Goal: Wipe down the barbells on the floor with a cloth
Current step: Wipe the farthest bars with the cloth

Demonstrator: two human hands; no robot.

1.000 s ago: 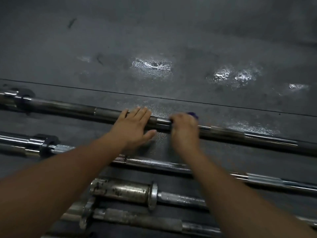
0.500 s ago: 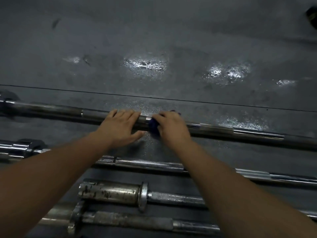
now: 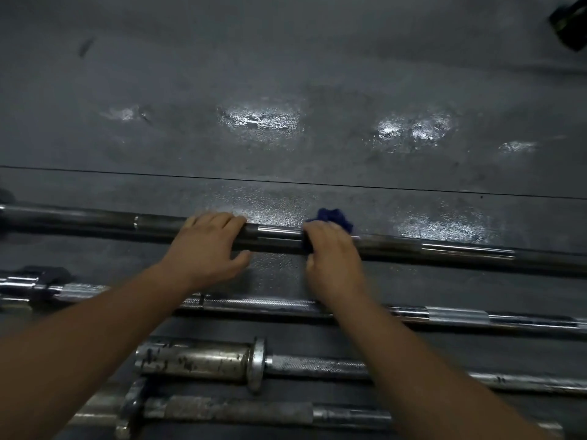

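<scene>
Several steel barbells lie side by side on a dark rubber floor. The farthest barbell (image 3: 444, 247) runs across the whole view. My left hand (image 3: 206, 249) rests on top of its shaft, fingers laid over it and thumb spread on the near side. A short way to the right, my right hand (image 3: 333, 258) grips a dark blue cloth (image 3: 333, 215) wrapped round the same shaft; the cloth sticks out beyond my fingers. A second barbell (image 3: 263, 304) passes under both forearms.
Two more barbells lie nearer me, one with a scuffed sleeve and collar (image 3: 197, 360), the other rusty (image 3: 228, 411). A floor seam (image 3: 286, 182) runs behind the far bar. A dark object (image 3: 571, 23) sits at the top right corner. Light glints off the floor.
My right hand with the cloth slid left along the far bar towards my left hand, then back to the right. More blue cloth shows past my fingers. My left hand stays on the shaft.
</scene>
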